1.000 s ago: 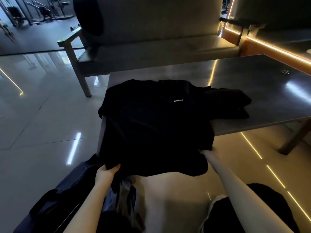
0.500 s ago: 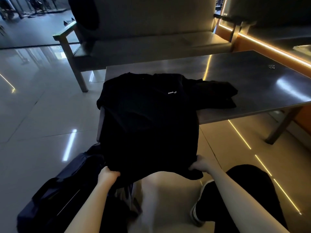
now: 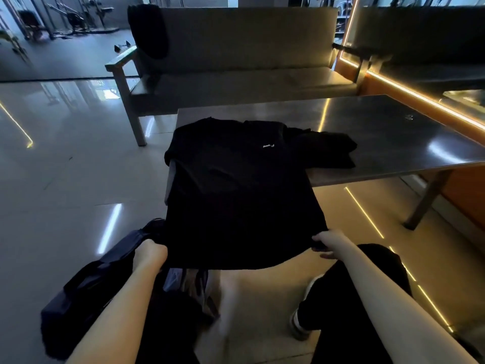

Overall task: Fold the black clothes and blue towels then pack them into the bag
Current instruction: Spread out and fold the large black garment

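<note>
The shirt [image 3: 236, 185] lies mid-frame, its collar end flat on the near left corner of the bench [image 3: 393, 132] and its lower half stretched off the edge toward the viewer. The left hand [image 3: 149, 254] grips the hem's left corner, fingers curled into the cloth. The right hand [image 3: 330, 243] pinches the right corner.

To fold it well, I judge the hem should be held taut and level. Both corners should rise together onto the collar end so the edges meet square. A slack side would likely leave a crooked crease.

A second black garment [image 3: 333, 151] lies crumpled on the bench, touching the shirt's right side. The bag [image 3: 86, 285] sits on the floor [image 3: 65, 166] at lower left, beneath the left forearm. No blue towel shows.

The bench top is dark and glossy, and the floor is pale, shiny tile. A sofa [image 3: 236, 61] stands behind the bench at the top of the frame, with a black cloth [image 3: 149, 30] draped over its back. The room is dim, with an amber light strip [image 3: 420, 96] at right.
</note>
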{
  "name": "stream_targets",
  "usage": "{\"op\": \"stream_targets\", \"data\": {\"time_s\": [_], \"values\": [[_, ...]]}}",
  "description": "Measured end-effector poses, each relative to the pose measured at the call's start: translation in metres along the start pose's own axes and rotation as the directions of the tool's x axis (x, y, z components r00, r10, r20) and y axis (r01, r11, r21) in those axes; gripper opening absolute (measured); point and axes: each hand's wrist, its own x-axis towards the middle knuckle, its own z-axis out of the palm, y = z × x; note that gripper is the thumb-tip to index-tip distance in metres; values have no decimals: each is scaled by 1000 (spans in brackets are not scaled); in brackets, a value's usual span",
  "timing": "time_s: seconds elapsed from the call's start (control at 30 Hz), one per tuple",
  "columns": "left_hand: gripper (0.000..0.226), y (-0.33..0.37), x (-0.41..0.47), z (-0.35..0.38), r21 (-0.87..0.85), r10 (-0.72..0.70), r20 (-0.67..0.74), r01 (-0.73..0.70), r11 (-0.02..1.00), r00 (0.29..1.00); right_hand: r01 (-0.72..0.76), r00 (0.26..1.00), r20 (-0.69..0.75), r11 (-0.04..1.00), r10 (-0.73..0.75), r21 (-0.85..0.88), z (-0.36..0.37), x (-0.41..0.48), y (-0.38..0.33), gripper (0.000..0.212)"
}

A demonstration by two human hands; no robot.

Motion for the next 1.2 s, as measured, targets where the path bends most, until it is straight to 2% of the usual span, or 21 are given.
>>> {"op": "stream_targets", "data": {"time_s": [0.1, 0.2, 0.3, 0.33, 0.4, 0.47, 0.5, 0.63, 0.7, 0.77, 0.83, 0.93, 1.0, 1.1, 1.2], "values": [[22, 1, 0, -16, -98, -39, -29, 36, 995, 999, 86, 983, -174, 976, -52, 198, -3, -10, -11, 23], [19, 5, -4, -32, -141, -16, -90, 3, 990, 996, 235, 938, -313, 937, -150, 257, -5, -21, -24, 29], [28, 10, -7, -47, -342, 15, -118, -55, 938, 993, 384, 879, -411, 869, -241, 312, -8, -32, -36, 44], [34, 13, -8, -52, -427, 14, -108, -59, 902, 994, 420, 863, -434, 845, -259, 330, -8, -35, -40, 46], [37, 19, -10, -58, -591, 37, -35, -50, 805, 999, 474, 835, -457, 824, -307, 311, -9, -39, -48, 33], [36, 25, -18, -67, -669, 77, 39, -31, 742, 996, 493, 832, -415, 833, -368, 250, -11, -42, -54, 19], [38, 27, -24, -71, -681, 106, 71, -29, 732, 992, 496, 838, -373, 841, -399, 214, -14, -44, -56, 21], [58, 31, -40, -86, -649, 222, 81, -118, 752, 972, 555, 804, -223, 830, -551, -50, -20, -54, -61, 48], [67, 31, -39, -90, -549, 288, 56, -212, 808, 956, 579, 766, -233, 801, -599, -153, -20, -52, -63, 55], [68, 30, -37, -93, -466, 338, 36, -283, 838, 941, 600, 722, -252, 764, -645, -236, -21, -51, -64, 54], [61, 30, -37, -94, -467, 360, 15, -312, 827, 933, 609, 684, -268, 733, -679, -303, -23, -51, -64, 45], [53, 34, -32, -97, -478, 384, -3, -339, 810, 923, 599, 642, -346, 730, -684, -330, -29, -52, -65, 23], [63, 39, -27, -102, -403, 380, 0, -347, 847, 925, 591, 637, -377, 740, -673, -322, -35, -51, -69, 12], [74, 49, -28, -111, -279, 412, 60, -381, 881, 909, 576, 644, -381, 748, -664, -330, -46, -46, -76, 29], [71, 58, -26, -115, -172, 464, 62, -448, 877, 884, 568, 631, -400, 747, -665, -346, -53, -39, -86, 42]]}}
